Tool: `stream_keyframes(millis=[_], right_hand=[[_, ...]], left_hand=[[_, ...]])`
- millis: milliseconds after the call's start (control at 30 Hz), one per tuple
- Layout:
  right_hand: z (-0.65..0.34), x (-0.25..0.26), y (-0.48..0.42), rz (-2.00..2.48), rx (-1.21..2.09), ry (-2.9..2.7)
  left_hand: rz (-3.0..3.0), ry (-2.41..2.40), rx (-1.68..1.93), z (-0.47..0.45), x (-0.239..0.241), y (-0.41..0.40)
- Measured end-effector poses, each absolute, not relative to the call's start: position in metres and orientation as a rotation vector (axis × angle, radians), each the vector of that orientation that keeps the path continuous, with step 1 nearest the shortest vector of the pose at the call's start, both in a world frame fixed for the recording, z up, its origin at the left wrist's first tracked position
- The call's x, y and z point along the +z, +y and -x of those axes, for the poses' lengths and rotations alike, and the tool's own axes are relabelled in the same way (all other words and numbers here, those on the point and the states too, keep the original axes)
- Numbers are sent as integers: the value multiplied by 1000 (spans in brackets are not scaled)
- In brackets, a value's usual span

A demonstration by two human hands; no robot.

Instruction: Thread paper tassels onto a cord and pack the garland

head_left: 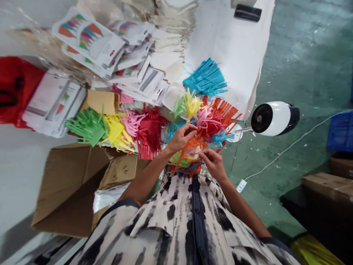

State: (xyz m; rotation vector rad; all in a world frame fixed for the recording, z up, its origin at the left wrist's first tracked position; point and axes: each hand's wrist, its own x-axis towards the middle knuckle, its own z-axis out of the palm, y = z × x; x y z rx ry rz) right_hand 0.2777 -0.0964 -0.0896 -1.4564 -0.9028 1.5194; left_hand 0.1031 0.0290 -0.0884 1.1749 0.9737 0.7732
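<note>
Close to my body, my left hand (182,138) is closed in a pinch on an orange paper tassel (190,149) with thin cut strips. My right hand (213,162) sits lower and to the right, thumb and fingers pinched at the tassel's strips; exactly what lies between its fingertips is too small to make out. Just beyond my hands is a heap of tissue tassels: a yellow tassel (192,103), a pink tassel (204,117), a light blue tassel (222,137) and red-orange fringe (224,112). A blue fringed bundle (206,78) lies farther back on the table.
Green fringe (89,127), yellow fringe (117,131) and red fringe (150,129) lie at left. Behind them are printed packaging cards (93,40). An open cardboard box (68,184) stands lower left. A white-and-black fan-like device (275,118) is at right, near a cable (286,149).
</note>
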Motion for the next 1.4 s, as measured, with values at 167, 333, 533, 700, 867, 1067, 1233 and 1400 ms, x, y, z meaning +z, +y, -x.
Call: stream_keyframes(millis=[167,333,533,700,867,1067,1233,1400], right_hand=[[-277,-85,-73,1507,1403,-886],[-272,-88,-63,1526,1358,-859],[-269,-92,-63,1509,1422,-831],[-273,-96,-62,1495,1492,-829],[-275,-97,-60,1522,1480,-863],[-272,-99,-59,1587,1429,-776],[-269,-95,-56,1539,1502,-744],[-266,-94,-55,1533,1534,-723]], left_hand=[[-1033,958,763,-103,-101,5],[-989,949,690,-101,-104,-10],[-1000,928,633,-97,-115,-23],[-1026,937,617,-96,-116,-25],[-1096,932,625,-97,-113,-25],[-1500,1201,630,-92,-103,-25],[-1413,1166,684,-93,-100,-22],[-1119,1075,708,-98,-103,-22]])
